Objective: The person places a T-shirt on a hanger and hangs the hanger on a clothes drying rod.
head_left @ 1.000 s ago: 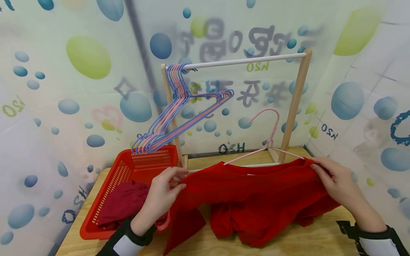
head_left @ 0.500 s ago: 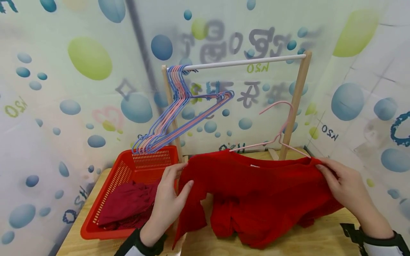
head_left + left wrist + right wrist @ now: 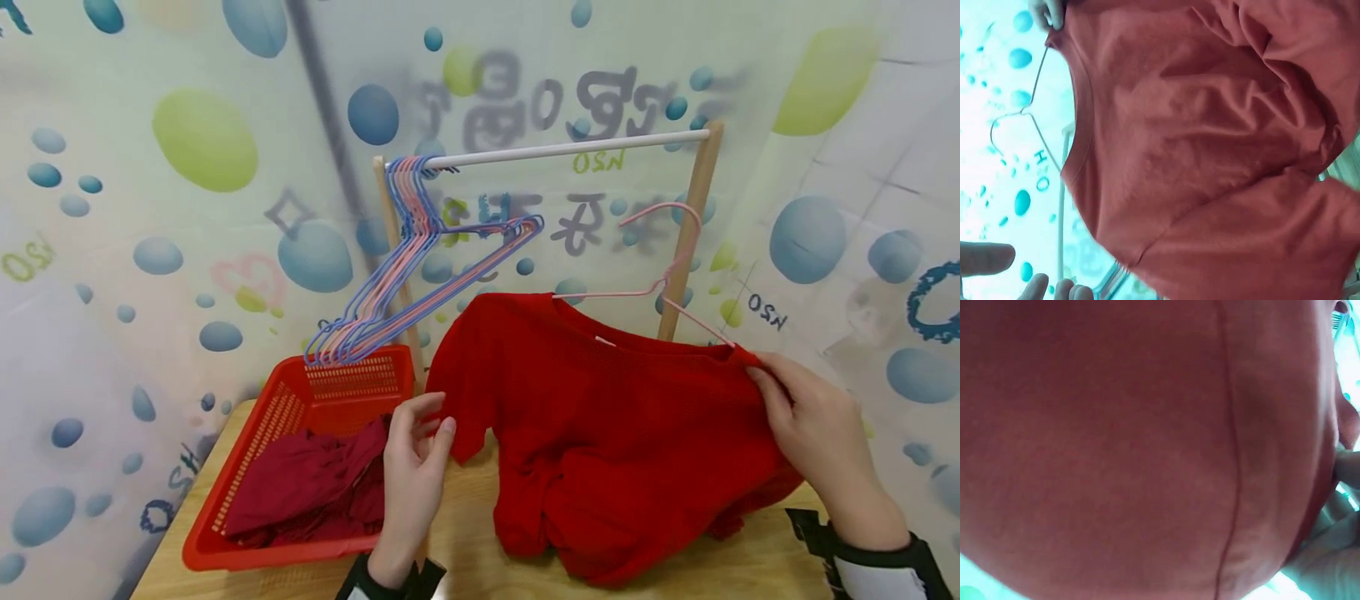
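Observation:
A red shirt (image 3: 600,417) is held up on a pink hanger (image 3: 660,287), whose hook and upper arms stick out of the neckline. At the shoulder on the right, my right hand (image 3: 817,425) pinches the cloth, with the hanger's end inside it. My left hand (image 3: 415,471) stands beside the sleeve on the left, its fingers loosely bent and holding nothing. In the left wrist view, left-hand fingers (image 3: 988,258) are apart from the shirt (image 3: 1179,137). Red cloth (image 3: 1110,450) fills most of the right wrist view, with part of my right hand (image 3: 1329,550) at its edge.
A rack with a white rail (image 3: 570,150) stands behind, several blue and pink hangers (image 3: 412,258) bunched at its left end. At the left, a red plastic basket (image 3: 225,467) holds dark red clothing (image 3: 307,492). All rests on a wooden table (image 3: 465,558).
The shirt and hanger have risen, and the hook has moved up and to the right. My left hand has let go of the shirt's left side. My right hand keeps its grip.

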Available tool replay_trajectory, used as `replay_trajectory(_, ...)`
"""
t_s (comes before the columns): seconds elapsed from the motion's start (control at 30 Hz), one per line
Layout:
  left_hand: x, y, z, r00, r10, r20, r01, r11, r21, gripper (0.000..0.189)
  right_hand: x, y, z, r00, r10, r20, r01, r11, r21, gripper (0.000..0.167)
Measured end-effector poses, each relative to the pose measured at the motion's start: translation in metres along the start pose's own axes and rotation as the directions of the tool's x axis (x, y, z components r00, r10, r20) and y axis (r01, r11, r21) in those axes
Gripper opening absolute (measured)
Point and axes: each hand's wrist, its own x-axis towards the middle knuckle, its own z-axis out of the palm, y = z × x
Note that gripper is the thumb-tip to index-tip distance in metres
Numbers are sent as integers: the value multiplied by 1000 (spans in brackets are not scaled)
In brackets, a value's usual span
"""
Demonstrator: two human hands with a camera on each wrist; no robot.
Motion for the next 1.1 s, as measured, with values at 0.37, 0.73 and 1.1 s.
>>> replay_trajectory(0.37,-2,-12,6,995,-60,-75,59,998,-22,27,14,-8,-1,997,51,-50,-56,994,-92,24)
replay_trajectory(0.73,-6,-16,11,988,-121,-100,119,993,-27,25,34,1,3,992,43,-117,-62,985,-159,23)
replay_trajectory(1.1,-7,-19,12,984,-136,-112,129,990,-65,26,67,6,6,987,76,-142,-103,976,-190,26)
